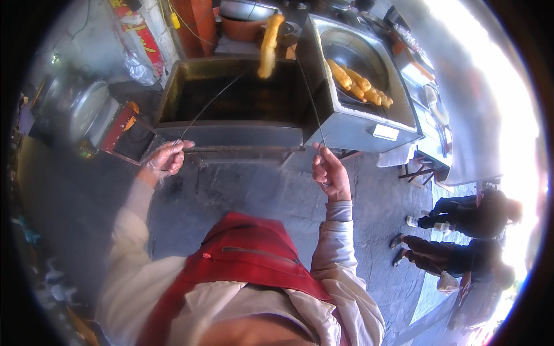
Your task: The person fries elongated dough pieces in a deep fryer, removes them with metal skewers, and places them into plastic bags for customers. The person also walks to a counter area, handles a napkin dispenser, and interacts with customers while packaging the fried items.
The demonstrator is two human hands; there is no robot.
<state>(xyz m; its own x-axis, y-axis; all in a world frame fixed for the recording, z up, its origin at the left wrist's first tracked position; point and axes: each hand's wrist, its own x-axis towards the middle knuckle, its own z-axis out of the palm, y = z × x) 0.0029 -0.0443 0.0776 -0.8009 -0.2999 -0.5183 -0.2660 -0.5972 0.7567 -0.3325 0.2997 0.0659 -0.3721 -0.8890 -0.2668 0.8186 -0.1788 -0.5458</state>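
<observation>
My left hand (166,159), in a clear plastic glove, grips a long thin metal rod (212,100) that slants over a rectangular fryer (225,132). In my right hand (331,172) is another thin metal rod (312,97), reaching up along the fryer's right side. A golden fried dough stick (268,47) appears upright above the fryer's dark interior, between the far parts of the rods. Whether either rod touches it, I cannot tell. To the right, several fried dough sticks (363,86) lie in a round metal pan (346,43) set into a box-shaped metal stand (359,129).
Left of the fryer are a dark red-framed stand (123,140) and a large round metal vessel (91,112). A metal basin (246,9) sits behind. At right runs a side table (437,147); two people (467,212) stand beyond on the paving.
</observation>
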